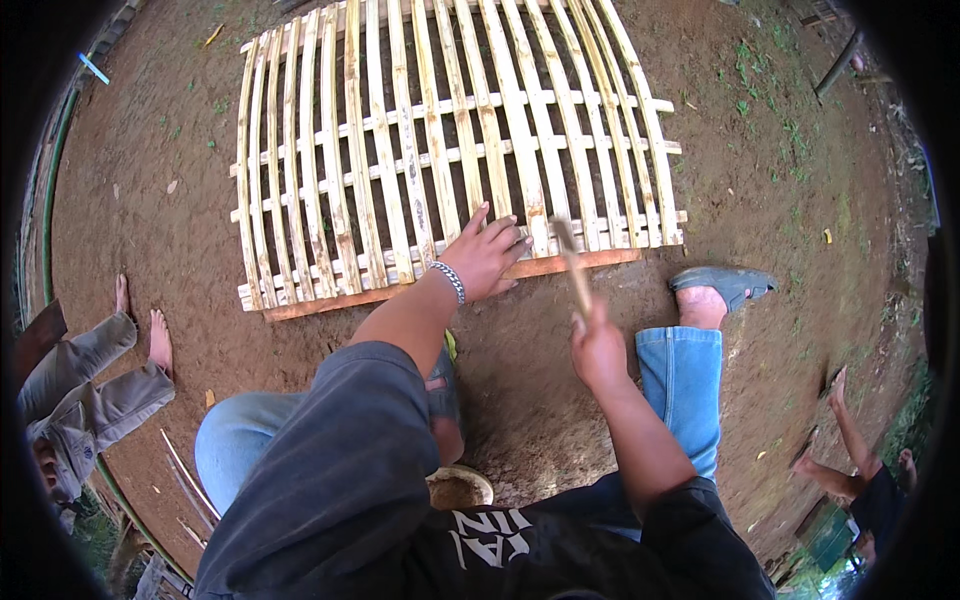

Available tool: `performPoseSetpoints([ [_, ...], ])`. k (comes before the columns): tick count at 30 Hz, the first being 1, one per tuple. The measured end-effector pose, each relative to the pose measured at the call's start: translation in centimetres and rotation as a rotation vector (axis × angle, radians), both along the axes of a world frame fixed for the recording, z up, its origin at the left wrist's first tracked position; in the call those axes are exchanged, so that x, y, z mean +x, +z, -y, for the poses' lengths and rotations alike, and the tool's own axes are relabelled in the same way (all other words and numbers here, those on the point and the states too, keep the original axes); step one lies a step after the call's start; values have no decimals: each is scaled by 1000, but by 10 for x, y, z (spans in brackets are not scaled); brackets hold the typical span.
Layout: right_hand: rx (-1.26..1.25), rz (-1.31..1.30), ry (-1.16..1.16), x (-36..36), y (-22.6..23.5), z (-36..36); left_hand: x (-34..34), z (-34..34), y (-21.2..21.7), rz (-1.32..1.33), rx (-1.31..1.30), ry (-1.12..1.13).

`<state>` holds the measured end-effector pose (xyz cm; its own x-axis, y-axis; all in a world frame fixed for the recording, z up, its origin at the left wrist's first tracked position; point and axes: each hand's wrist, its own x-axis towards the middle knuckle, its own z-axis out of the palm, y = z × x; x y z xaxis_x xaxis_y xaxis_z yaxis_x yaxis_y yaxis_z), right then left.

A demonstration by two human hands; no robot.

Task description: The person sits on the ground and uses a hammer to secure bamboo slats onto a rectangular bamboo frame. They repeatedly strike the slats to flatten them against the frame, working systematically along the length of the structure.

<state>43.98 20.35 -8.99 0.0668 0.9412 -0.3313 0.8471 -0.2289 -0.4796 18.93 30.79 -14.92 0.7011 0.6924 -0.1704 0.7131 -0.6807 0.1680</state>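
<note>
A lattice panel of pale split-wood slats lies on the ground in front of me, its long slats crossing several cross strips. Beneath its near edge runs a reddish-brown board. My left hand, with a chain bracelet at the wrist, rests on the slat ends at that edge, fingers spread; whether anything small is under them is hidden. In my right hand is a hammer, gripped by its light handle. Its dark head, blurred, is raised close to the slats, right of my left fingers.
A small bowl-like container sits on the dirt between my legs. My shoe is right of the panel. One person's legs are at left, another person at lower right. Thin sticks lie lower left.
</note>
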Motion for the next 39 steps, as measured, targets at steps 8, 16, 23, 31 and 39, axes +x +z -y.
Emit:
performPoseSetpoints([
  [8,-5,-23,-84,7,20,-11,-3,2,-7,69,-25,17],
  [16,31,-250,-117,5,42,-6,-3,-1,-1,55,-83,65],
  [23,-269,-249,-98,22,19,6,1,-1,0,28,-65,56],
  [31,280,-439,-250,-2,20,11,1,0,-2,18,-50,56],
  [39,89,-237,-141,-14,71,-16,-5,-1,-1,14,-32,76],
])
